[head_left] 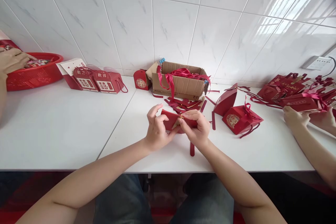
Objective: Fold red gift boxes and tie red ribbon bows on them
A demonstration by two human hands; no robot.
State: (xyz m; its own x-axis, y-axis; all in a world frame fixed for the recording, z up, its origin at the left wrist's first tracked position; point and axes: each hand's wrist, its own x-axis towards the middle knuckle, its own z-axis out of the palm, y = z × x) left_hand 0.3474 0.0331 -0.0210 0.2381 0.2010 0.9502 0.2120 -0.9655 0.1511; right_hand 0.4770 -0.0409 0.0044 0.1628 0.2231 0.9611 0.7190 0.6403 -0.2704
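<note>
Two hands at a red gift box, with containers along the table

In the centre of the frame, a small red gift box (170, 116) is held above the white table (65, 136); the left hand (157, 129) grips its left part, with the thumb below and the fingers bent and somewhat spread; the right hand (196, 126) is nearly closed, its thumb and forefinger pinching at the golden middle of the upper edge; whether something lies inside this box, I cannot tell.

Just behind, in the upper centre, stands an open cardboard carton (174, 87); it contains a heap of red ribbons (185, 72), and some hang over its front side; before it lies a pile of dark red strips (183, 104).

At the upper left, a red plastic basket (31, 80) holds small wrapped pieces, too small to name exactly; a co-worker's hand (13, 59) reaches over them; to the right of this basket stand handled red-and-white boxes (107, 81), their contents hidden.

Right of centre, a bow-tied red box (237, 120) sits in front of another red box (228, 98); at the right edge, another person's hands (296, 118) touch a crowded group of red boxes (285, 85).
</note>
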